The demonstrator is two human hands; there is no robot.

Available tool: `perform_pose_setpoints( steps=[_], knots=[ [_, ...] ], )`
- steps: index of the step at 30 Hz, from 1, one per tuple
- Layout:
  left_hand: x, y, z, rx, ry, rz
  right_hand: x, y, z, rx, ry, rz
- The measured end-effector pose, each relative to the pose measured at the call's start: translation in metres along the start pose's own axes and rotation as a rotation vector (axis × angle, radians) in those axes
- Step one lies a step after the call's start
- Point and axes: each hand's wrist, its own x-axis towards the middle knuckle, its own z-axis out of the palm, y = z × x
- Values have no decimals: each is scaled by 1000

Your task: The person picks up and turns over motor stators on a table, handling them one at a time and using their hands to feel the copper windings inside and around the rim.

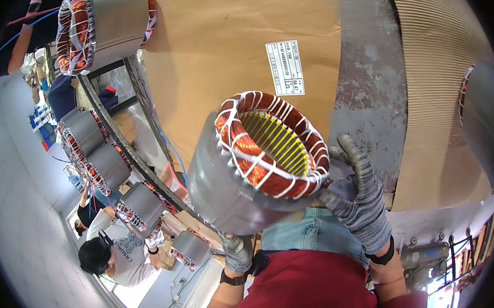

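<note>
A motor stator [220, 181] with a smooth grey metal shell stands tilted in front of me. Its copper winding ring [247, 162] is laced with white cord, and yellow slot strips line the bore. My left hand [238, 253], in a grey knit glove, grips the stator's lower edge; part of its fingers is hidden behind the shell. On the other side my gloved right hand [360, 200] has its fingers spread beside the winding ring. Some fingertips reach the ring's edge, though whether they press on it is unclear.
Brown cardboard [212, 70] with a white label [285, 68] covers the worktable, beside a scuffed grey strip [367, 77] and corrugated cardboard [442, 83]. Another stator [118, 25] lies at the far left, one [481, 97] at right. Several stand along the left, near a person [122, 248].
</note>
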Motion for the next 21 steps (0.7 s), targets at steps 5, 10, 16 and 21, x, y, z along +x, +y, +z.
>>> perform_pose_setpoints(
  steps=[5, 10, 16, 21],
  knots=[
    [-1, 19, -1, 33, -35, -91, 13, -3, 4, 165, -105, -18],
    [34, 51, 12, -49, 28, -44, 31, -12, 15, 14, -180, -139],
    [41, -2, -14, 210, -131, 172, 68, -38, 24, 40, -362, -116],
    [53, 14, 23, -57, 43, 135, 69, -41, 29, -72, -329, -248]
  ],
)
